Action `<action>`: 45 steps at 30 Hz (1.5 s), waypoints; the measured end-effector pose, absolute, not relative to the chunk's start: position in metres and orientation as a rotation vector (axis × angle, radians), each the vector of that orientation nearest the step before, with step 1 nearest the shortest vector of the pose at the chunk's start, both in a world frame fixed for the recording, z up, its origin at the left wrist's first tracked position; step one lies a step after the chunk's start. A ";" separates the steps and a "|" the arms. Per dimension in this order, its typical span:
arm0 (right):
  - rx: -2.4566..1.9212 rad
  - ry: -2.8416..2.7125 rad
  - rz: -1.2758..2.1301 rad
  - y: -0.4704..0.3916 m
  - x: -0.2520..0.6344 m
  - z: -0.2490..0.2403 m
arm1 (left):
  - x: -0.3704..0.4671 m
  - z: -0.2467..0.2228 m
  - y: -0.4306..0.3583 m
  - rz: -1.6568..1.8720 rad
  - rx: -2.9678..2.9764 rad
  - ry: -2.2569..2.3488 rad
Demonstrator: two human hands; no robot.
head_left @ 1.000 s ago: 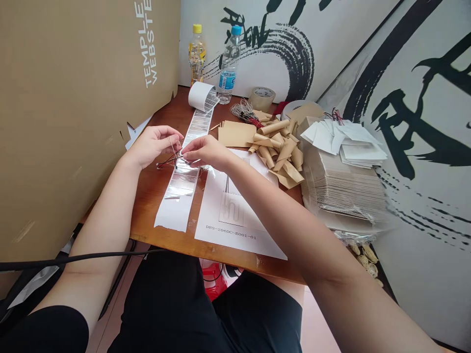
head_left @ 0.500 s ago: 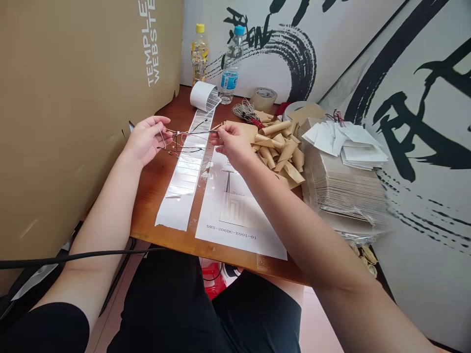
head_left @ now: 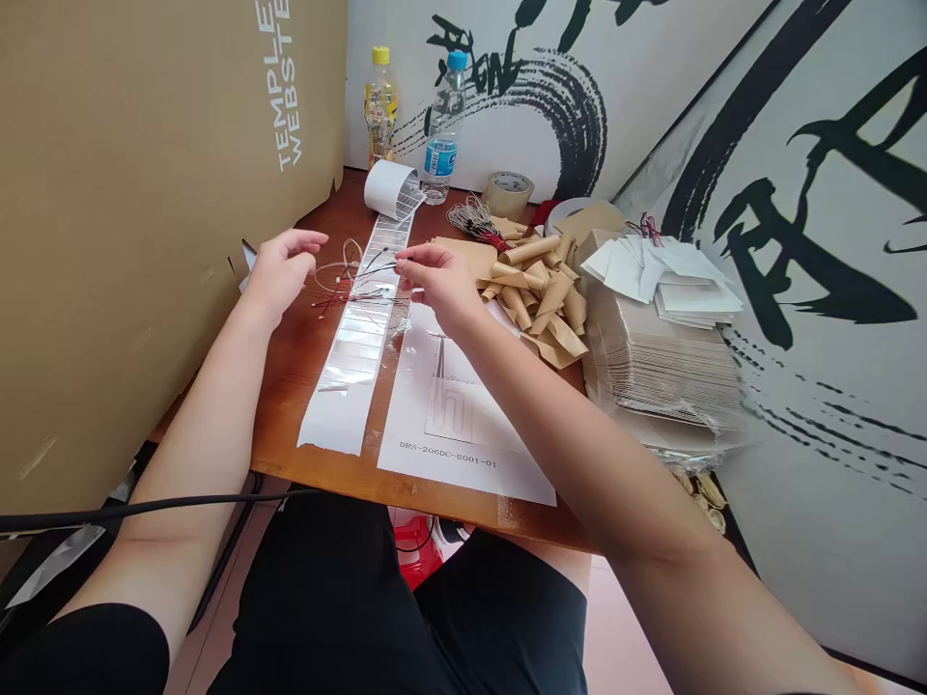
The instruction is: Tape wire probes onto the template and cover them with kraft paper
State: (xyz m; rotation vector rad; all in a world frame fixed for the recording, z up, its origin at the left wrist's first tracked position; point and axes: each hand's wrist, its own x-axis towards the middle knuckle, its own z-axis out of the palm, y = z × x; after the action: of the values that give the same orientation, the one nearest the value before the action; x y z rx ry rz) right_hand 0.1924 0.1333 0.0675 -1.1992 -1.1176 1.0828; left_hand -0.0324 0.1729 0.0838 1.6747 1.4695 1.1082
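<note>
My left hand (head_left: 281,273) is over the left side of the table, fingers stretched out and apart, with nothing in them. Just right of its fingertips is a loose tangle of thin wires (head_left: 346,280), white, red and black, some with small connectors. My right hand (head_left: 439,277) pinches the black ends of these wires between thumb and fingertips. Beneath the wires runs a long label strip (head_left: 354,352), which unrolls from a label roll (head_left: 391,188) at the back. A printed drawing sheet (head_left: 453,456) lies below my right forearm.
Rolled brown paper pieces (head_left: 540,280) are heaped right of my right hand, with a wire bundle (head_left: 474,217) and tape roll (head_left: 508,193) behind. A cardboard stack (head_left: 666,372) carries white slips (head_left: 673,275). Two bottles (head_left: 440,145) stand at the back; a large carton (head_left: 145,193) borders the left.
My left hand has let go of the wires and its fingers have opened. The wires' left end now hangs loose or lies lower. My right hand still pinches them, slightly further left in view.
</note>
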 end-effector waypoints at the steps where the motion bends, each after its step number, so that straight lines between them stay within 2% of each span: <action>1: -1.212 -1.155 1.072 0.133 0.191 0.066 | -0.032 0.083 0.174 1.171 1.773 1.484; 3: -1.222 -1.263 0.965 0.133 0.185 0.063 | -0.030 0.080 0.173 1.114 2.018 1.360; 6: -1.179 -1.478 0.837 0.133 0.174 0.057 | -0.027 0.074 0.169 0.595 2.158 1.105; 8: -1.208 -1.468 0.812 0.135 0.167 0.054 | -0.026 0.071 0.168 0.440 2.165 1.141; 19: -1.338 -1.189 0.800 0.140 0.180 0.045 | -0.036 0.071 0.179 0.931 1.862 1.277; 25: -1.317 -1.140 0.830 0.131 0.195 0.045 | -0.038 0.071 0.182 1.061 1.887 1.442; 32: -1.332 -1.201 1.000 0.106 0.214 0.061 | -0.039 0.067 0.188 1.215 1.870 1.367; 37: -1.364 -1.350 1.031 0.095 0.215 0.067 | -0.032 0.070 0.182 1.184 1.935 1.149; 45: -1.373 -1.653 0.790 0.100 0.184 0.062 | -0.030 0.080 0.171 1.126 2.063 1.085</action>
State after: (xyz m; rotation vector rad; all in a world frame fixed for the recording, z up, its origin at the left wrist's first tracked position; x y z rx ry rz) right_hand 0.1840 0.1004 0.0619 -1.3730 -1.6534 0.7898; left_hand -0.0301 0.1712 0.0798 2.0630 1.0845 1.1264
